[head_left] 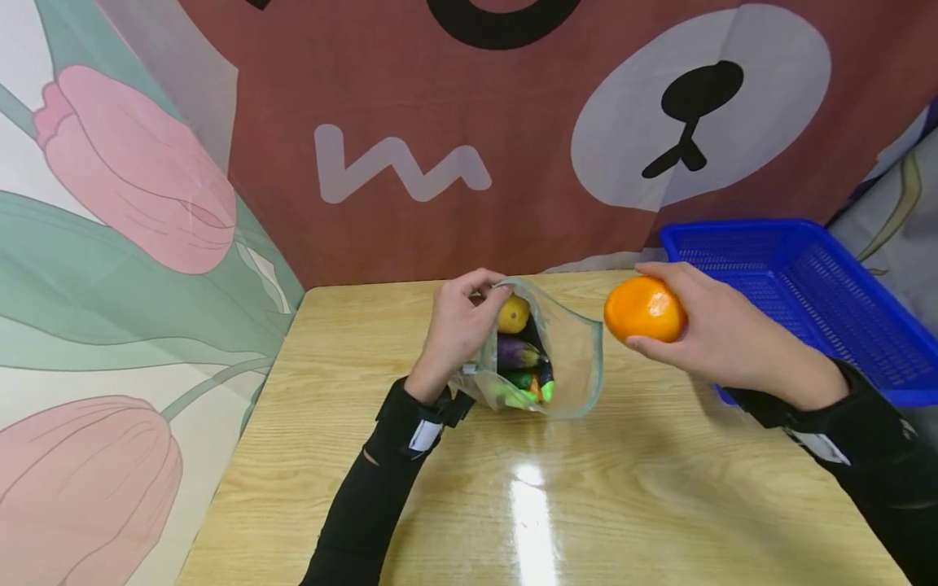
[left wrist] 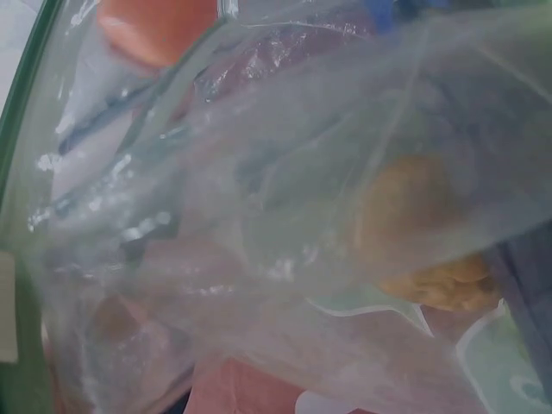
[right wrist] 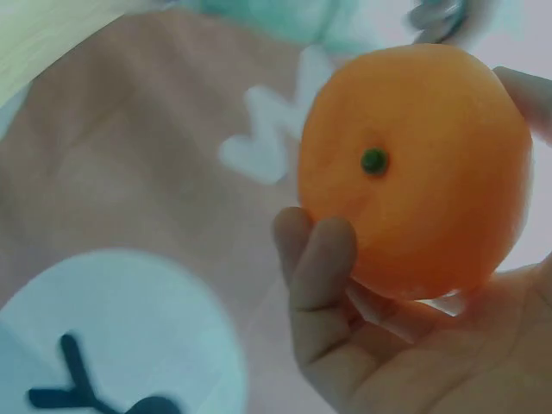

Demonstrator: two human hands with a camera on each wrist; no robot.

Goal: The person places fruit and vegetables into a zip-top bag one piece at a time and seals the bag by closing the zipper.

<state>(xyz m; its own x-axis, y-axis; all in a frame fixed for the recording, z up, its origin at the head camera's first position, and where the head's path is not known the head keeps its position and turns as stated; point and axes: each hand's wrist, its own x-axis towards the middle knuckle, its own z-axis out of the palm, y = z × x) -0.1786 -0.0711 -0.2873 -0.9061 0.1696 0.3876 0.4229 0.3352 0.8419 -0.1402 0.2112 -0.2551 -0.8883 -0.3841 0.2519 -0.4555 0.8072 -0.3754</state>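
Observation:
My right hand (head_left: 711,330) holds an orange (head_left: 643,309) above the table, just right of a clear plastic bag (head_left: 575,366). In the right wrist view the fruit's green stem button shows, with fingers curled round its side. The left hand (head_left: 465,321) pinches the bag's rim at its far left, and the mouth gapes toward the right. Inside the bag lie a yellow round fruit (head_left: 514,314), a purple eggplant (head_left: 519,353) and some green and orange pieces (head_left: 523,389) that are partly hidden. Through cloudy plastic, the left wrist view shows a brownish-yellow lump (left wrist: 414,216).
A blue perforated plastic basket (head_left: 821,285) stands at the right, partly behind the right forearm. The light wooden table (head_left: 330,439) meets a hanging cloth (head_left: 410,236) with a bear print at its back edge. A flower-patterned cloth (head_left: 132,325) hangs on the left.

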